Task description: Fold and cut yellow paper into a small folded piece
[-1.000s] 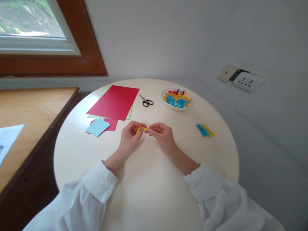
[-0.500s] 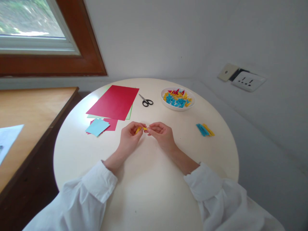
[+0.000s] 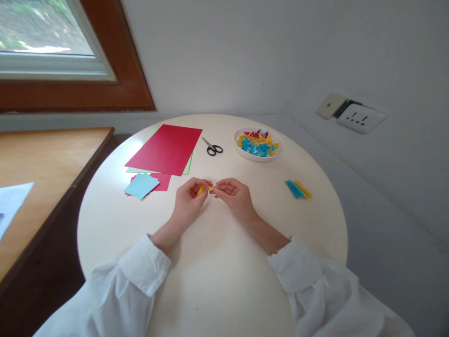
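Observation:
Between my two hands, over the middle of the table, is a small piece of folded yellow paper (image 3: 201,190). My left hand (image 3: 190,197) is closed and pinches most of it, with fingers hiding part of its shape. The fingertips of my right hand (image 3: 234,195) pinch its right end. Ahead of them lie black-handled scissors (image 3: 211,148). Left of my hands are light blue paper squares (image 3: 142,186) over red paper squares (image 3: 164,182). Folded blue paper strips (image 3: 294,189) and yellow paper strips (image 3: 303,189) rest to the right.
A white round table (image 3: 210,290) carries everything. Toward its back left is a large red sheet (image 3: 166,150) over green sheets (image 3: 190,164). A white dish (image 3: 261,158) at the back right holds many small folded red, yellow and blue papers. A wooden desk (image 3: 63,154) stands left; walls enclose the back and right.
Almost nothing differs. Both hands keep their pinch on the yellow paper, with only a tiny shift of the right fingers; the whole view has moved slightly.

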A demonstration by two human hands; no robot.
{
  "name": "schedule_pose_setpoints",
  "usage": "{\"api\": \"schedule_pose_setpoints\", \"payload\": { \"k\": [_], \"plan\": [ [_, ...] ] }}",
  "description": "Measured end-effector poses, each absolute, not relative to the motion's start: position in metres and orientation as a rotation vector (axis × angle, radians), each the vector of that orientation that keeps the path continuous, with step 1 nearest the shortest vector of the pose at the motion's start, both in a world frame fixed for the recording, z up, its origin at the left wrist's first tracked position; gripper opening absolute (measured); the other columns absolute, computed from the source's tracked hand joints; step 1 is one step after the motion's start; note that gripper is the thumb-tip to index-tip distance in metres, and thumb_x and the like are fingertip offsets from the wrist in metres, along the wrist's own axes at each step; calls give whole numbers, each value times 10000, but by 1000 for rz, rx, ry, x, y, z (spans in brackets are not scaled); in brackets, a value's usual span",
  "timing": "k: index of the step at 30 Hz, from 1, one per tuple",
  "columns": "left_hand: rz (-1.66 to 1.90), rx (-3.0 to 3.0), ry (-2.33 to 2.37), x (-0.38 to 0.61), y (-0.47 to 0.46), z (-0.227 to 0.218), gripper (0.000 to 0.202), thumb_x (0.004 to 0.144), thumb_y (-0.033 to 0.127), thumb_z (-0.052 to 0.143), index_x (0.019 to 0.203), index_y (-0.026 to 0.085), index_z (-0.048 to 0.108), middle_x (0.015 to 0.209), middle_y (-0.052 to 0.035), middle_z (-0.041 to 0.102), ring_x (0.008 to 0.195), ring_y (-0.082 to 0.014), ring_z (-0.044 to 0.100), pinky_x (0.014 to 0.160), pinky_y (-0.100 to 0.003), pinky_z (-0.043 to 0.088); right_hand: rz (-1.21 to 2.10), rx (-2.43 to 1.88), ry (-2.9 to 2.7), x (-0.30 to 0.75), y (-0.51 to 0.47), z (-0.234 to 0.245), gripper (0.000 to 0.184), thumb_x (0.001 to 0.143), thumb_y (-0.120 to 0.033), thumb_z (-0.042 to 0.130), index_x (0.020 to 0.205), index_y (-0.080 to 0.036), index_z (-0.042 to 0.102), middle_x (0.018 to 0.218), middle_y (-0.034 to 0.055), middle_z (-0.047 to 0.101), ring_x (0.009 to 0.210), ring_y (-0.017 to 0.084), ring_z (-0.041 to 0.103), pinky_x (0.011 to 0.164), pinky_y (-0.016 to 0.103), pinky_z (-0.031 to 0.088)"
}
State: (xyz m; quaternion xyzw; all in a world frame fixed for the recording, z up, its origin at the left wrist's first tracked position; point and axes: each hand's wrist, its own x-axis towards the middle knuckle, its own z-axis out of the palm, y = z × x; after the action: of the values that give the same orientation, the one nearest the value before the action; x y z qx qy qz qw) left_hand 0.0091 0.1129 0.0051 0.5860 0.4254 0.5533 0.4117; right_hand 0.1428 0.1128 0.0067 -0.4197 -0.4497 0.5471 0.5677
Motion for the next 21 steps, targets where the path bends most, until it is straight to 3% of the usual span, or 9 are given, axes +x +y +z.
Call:
{"api": "schedule_pose_setpoints", "payload": {
  "k": [17,21],
  "plan": [
    [1370,1493,1029,11,113,4,63,721,196,596,769,159,578,816,-62,651,779,-164,617,710,-298,495,1248,-988,-1108,142,112,7,254,548,-283,749,725,-179,599,697,0,665,672,136,645,735,304,525],
    [1352,1490,970,11,113,2,134,706,210,621,827,160,592,886,-74,655,847,-174,623,790,-316,494,1218,-978,-1112,143,115,6,265,545,-328,747,706,-178,598,675,2,664,650,141,646,709,306,532]
  ]
}}
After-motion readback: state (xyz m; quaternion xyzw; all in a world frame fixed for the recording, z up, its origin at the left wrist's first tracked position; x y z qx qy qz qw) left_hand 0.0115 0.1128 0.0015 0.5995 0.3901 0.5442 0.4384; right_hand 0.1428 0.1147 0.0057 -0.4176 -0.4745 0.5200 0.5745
